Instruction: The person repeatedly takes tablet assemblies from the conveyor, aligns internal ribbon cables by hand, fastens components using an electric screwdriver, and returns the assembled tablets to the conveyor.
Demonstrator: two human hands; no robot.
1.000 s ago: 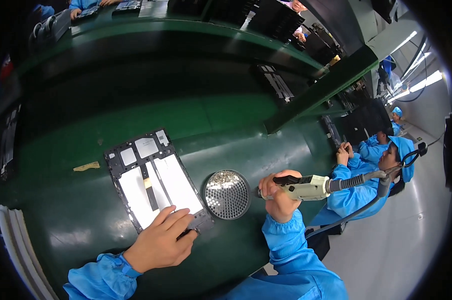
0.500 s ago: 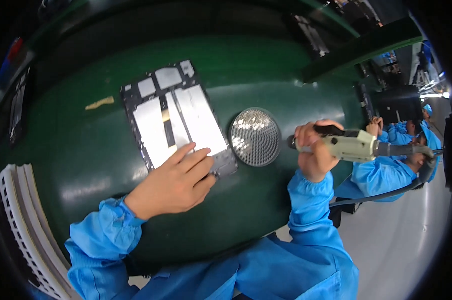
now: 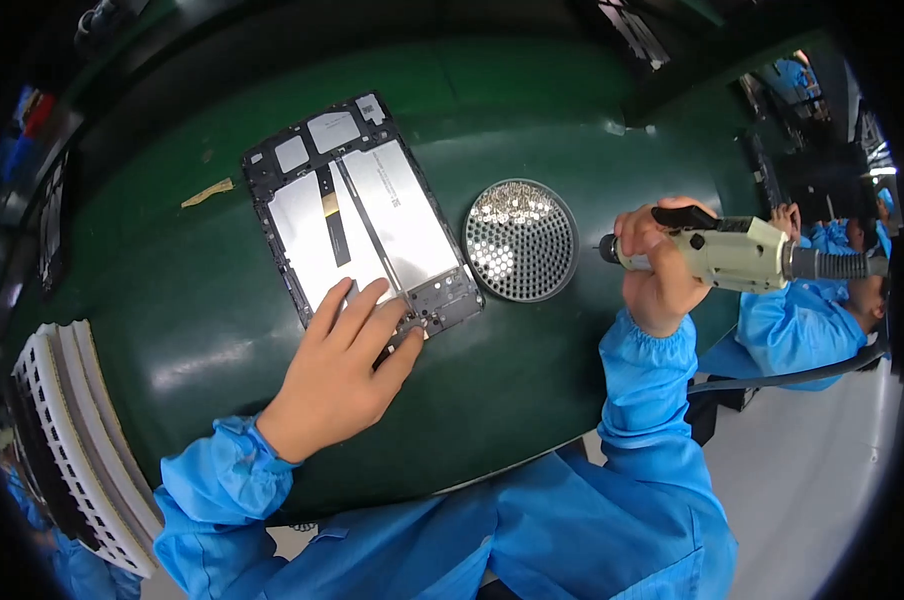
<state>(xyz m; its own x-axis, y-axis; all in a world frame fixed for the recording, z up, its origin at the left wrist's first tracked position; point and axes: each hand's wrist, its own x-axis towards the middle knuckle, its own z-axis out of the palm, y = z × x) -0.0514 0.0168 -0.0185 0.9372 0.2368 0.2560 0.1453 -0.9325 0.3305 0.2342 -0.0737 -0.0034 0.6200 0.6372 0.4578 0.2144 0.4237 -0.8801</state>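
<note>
A dark tablet-shaped electronic assembly [image 3: 409,205] with two large silver panels and a black flex strip lies tilted on the green table [image 3: 202,350]. My left hand [image 3: 334,378] rests on its near end, fingers spread, hiding part of the lower-left corner. To the right of the assembly sits a round screw dish [image 3: 520,242] full of small holes, with shiny screws heaped at its far side. My right hand [image 3: 662,262] is wrapped round a pale green electric screwdriver [image 3: 734,254], held sideways beyond the dish with its tip pointing left.
A yellowish strip [image 3: 208,193] lies left of the assembly. White slotted trays [image 3: 84,440] stand at the table's left edge. A green beam [image 3: 717,85] rises at the back right. A thick cable [image 3: 792,376] trails from the screwdriver, near a co-worker in blue [image 3: 780,335].
The view has shifted, moving the table's things up the picture. My left hand has slid nearer and leftward on the assembly, uncovering its lower-right dark section. The screwdriver is slightly farther right.
</note>
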